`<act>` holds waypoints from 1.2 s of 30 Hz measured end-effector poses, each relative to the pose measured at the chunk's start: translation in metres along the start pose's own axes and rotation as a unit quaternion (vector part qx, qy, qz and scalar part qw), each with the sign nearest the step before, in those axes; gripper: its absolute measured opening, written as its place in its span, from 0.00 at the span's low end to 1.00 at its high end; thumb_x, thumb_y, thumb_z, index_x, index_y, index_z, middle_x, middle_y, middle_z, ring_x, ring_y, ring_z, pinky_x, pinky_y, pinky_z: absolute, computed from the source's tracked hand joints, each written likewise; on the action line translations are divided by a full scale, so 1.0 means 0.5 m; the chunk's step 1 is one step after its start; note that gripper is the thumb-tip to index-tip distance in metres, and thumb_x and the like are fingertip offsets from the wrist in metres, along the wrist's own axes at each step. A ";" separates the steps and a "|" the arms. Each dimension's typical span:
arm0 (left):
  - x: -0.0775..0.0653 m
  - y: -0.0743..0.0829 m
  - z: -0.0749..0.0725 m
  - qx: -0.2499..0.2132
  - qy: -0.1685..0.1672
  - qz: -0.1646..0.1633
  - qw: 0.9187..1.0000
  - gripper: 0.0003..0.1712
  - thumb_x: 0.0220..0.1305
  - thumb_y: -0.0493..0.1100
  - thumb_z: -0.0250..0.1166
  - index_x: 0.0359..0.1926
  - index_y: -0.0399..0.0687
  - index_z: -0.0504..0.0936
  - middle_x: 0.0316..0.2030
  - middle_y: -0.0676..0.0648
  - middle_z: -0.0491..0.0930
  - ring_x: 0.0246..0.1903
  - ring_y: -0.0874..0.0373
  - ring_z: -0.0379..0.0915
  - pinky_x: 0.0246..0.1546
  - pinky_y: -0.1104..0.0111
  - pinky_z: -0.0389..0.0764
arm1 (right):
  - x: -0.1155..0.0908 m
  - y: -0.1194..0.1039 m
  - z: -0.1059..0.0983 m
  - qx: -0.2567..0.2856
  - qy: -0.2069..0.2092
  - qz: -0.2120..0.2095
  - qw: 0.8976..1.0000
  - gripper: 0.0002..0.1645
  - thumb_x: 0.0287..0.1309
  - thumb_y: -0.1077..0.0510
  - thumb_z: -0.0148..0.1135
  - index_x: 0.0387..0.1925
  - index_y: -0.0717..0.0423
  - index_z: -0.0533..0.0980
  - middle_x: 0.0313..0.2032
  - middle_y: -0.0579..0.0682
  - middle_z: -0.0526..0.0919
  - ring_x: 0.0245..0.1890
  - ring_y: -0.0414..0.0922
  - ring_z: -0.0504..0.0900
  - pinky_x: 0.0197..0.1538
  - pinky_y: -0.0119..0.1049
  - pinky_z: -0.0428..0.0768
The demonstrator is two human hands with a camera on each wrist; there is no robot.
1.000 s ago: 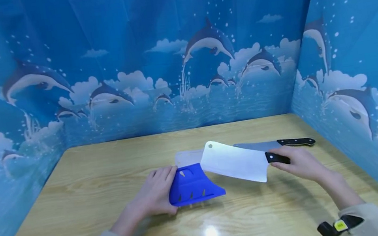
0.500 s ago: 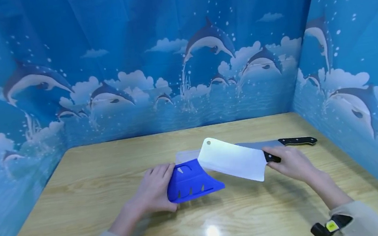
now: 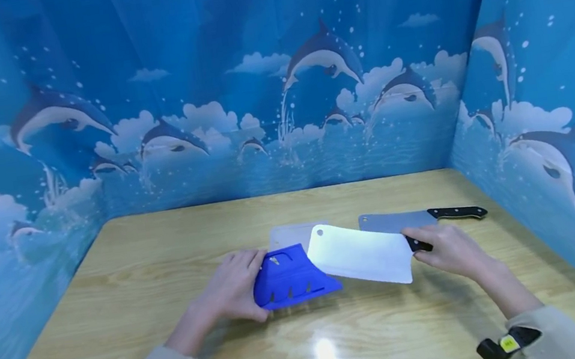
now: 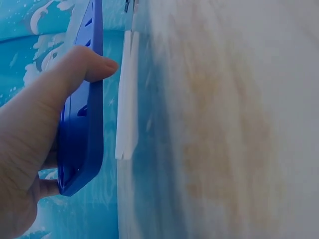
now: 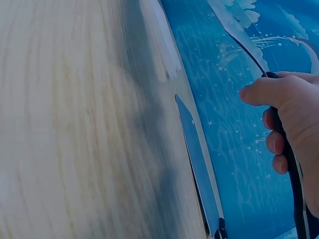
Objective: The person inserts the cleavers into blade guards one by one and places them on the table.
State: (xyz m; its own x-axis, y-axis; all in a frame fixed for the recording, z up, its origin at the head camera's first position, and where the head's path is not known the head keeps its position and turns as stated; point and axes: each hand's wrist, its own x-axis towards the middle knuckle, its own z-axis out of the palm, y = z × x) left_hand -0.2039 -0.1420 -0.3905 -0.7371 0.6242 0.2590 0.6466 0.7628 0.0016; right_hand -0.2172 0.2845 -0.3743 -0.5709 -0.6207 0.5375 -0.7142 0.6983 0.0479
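In the head view my left hand (image 3: 238,286) grips the left edge of a blue plastic piece (image 3: 290,279) with slots along its near side and a curved right edge. The thumb crosses its side in the left wrist view. My right hand (image 3: 449,249) holds a cleaver by its black handle (image 3: 420,244), the broad blade (image 3: 359,253) pointing left. The blade's far end overlaps the blue piece's right edge in the head view. From the right wrist, that blade (image 5: 244,47) appears nearly edge-on. Both held things are raised above the table.
Behind the right hand a second cleaver (image 3: 394,222) lies on the wooden table (image 3: 166,250), its black handle to the right. A pale flat sheet (image 3: 284,234) lies behind the blue piece, partly hidden. Dolphin-print curtains (image 3: 199,173) close off the back and sides.
The held cleaver has shifted slightly left, and its far end has dipped, so the blade lies more level. More of the second cleaver's blade shows. The blue piece has tilted slightly.
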 end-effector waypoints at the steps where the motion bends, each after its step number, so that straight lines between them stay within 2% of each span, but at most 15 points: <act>1: 0.000 -0.002 -0.001 0.000 -0.001 -0.001 1.000 0.65 0.23 0.68 0.70 0.61 0.31 0.65 0.53 0.39 0.72 0.52 0.46 0.67 0.53 0.52 0.69 | -0.001 0.000 -0.001 0.003 0.002 -0.009 1.000 0.30 0.29 0.65 0.74 0.43 0.64 0.80 0.30 0.57 0.84 0.22 0.45 0.80 0.21 0.34 0.76; 4: -0.002 -0.007 -0.005 -0.005 -0.004 -0.002 1.000 0.65 0.22 0.67 0.71 0.61 0.31 0.65 0.53 0.39 0.71 0.52 0.45 0.67 0.53 0.51 0.68 | -0.005 0.001 -0.002 0.014 0.011 -0.029 0.999 0.29 0.27 0.65 0.73 0.42 0.63 0.80 0.29 0.56 0.83 0.19 0.44 0.78 0.19 0.32 0.75; 8: -0.003 -0.009 -0.012 -0.014 -0.016 0.005 1.000 0.65 0.24 0.67 0.71 0.62 0.32 0.64 0.53 0.40 0.71 0.53 0.46 0.67 0.54 0.52 0.67 | -0.009 -0.002 -0.006 0.019 0.010 -0.032 0.999 0.29 0.27 0.65 0.72 0.42 0.63 0.80 0.29 0.55 0.83 0.22 0.47 0.80 0.21 0.33 0.76; 20: -0.018 -0.023 -0.026 -0.017 -0.031 0.047 0.998 0.65 0.24 0.67 0.72 0.62 0.31 0.64 0.55 0.39 0.70 0.55 0.45 0.66 0.57 0.51 0.65 | 0.001 -0.026 -0.017 0.042 -0.045 -0.036 0.997 0.29 0.31 0.65 0.72 0.44 0.63 0.80 0.31 0.54 0.83 0.26 0.46 0.81 0.25 0.36 0.79; 29: -0.035 -0.024 -0.035 -0.007 -0.044 0.065 0.997 0.65 0.22 0.65 0.73 0.62 0.31 0.65 0.54 0.40 0.71 0.54 0.46 0.66 0.57 0.52 0.66 | 0.013 -0.031 -0.004 0.075 -0.085 -0.055 0.992 0.28 0.35 0.64 0.71 0.46 0.62 0.79 0.33 0.53 0.84 0.24 0.40 0.80 0.23 0.33 0.77; 36: -0.037 -0.023 -0.046 -0.002 -0.045 0.077 0.996 0.64 0.22 0.65 0.73 0.61 0.31 0.65 0.52 0.40 0.71 0.52 0.46 0.67 0.54 0.53 0.68 | 0.017 -0.029 0.004 0.094 -0.084 -0.068 0.990 0.29 0.35 0.65 0.70 0.48 0.61 0.78 0.33 0.54 0.84 0.21 0.35 0.76 0.22 0.30 0.76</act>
State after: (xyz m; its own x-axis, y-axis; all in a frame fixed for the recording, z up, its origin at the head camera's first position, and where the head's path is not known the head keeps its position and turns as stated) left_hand -0.1933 -0.1661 -0.3729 -0.6443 0.7460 0.1682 0.7534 0.6570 -0.0282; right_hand -0.2125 0.2685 -0.3722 -0.5117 -0.7665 0.3881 -0.8430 0.5351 -0.0548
